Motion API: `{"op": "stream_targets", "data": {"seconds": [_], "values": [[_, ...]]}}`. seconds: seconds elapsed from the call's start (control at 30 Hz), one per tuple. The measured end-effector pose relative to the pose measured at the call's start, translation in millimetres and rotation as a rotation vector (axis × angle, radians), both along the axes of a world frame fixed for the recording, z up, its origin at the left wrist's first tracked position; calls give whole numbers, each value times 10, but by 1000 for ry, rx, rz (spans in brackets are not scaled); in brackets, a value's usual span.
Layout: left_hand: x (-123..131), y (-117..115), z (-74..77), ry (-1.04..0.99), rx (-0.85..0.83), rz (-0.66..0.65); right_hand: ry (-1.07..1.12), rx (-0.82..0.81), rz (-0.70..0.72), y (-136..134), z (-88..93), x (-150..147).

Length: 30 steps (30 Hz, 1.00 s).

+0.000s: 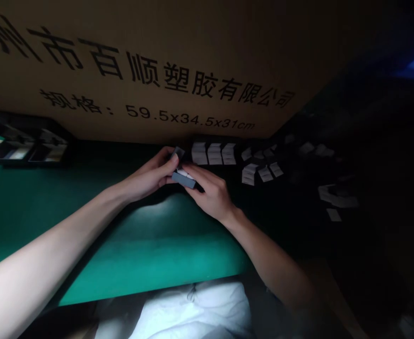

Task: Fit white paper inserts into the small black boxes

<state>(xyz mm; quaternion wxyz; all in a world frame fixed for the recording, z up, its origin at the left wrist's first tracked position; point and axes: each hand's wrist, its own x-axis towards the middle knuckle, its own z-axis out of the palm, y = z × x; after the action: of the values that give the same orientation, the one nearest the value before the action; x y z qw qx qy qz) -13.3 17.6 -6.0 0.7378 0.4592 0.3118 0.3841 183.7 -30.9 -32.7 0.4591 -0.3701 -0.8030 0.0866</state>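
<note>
My left hand (150, 176) and my right hand (210, 190) meet above the far part of the green table mat (150, 245). Between them they hold a small dark grey box (183, 178) with its lid raised and something white inside. The left fingers curl around the box's left side and lid. The right fingers press on its right side and top. Both hands are closed on it.
A big brown cardboard carton (192, 61) with printed characters stands right behind the hands. Several small white cards (214, 154) lie stacked and scattered to the right on a dark surface. A dark tray with compartments (26, 148) sits at far left.
</note>
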Motion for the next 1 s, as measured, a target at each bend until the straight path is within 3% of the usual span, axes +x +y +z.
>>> {"op": "stream_targets", "data": {"seconds": [0.5, 0.83, 1.0], "values": [[4, -7, 2, -5, -1, 13, 20, -29, 42, -1, 51, -5], [16, -6, 3, -36, 8, -10, -1, -31, -39, -27, 57, -50], [11, -10, 2, -25, 11, -14, -39, 42, -41, -20, 91, -39]]}}
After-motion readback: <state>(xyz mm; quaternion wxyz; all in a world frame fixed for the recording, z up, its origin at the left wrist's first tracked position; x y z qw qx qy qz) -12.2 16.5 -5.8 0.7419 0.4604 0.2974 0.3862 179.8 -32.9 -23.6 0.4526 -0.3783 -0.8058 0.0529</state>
